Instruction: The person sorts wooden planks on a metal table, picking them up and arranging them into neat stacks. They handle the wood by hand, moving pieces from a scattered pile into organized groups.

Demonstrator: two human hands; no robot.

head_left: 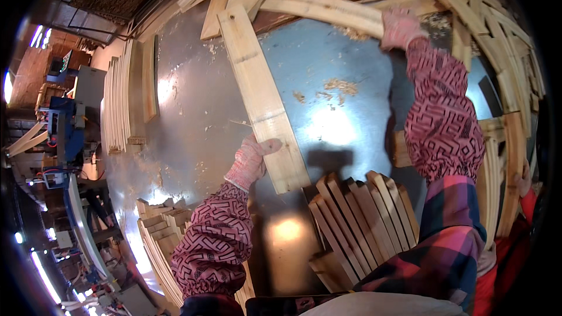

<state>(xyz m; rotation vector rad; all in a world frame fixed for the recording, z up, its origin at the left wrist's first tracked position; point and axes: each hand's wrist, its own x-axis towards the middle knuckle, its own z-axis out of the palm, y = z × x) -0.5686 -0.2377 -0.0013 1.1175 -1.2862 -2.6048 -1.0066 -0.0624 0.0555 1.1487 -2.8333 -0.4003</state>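
Head view: gloved hands hold flat wooden boards (one knotted).

Maze-patterned pink sleeves, pale gloves

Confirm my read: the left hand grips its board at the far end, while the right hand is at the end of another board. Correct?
Not quite: the left hand grips its board close to the near end, as the head view shows. The right hand is indeed at the end of another board.
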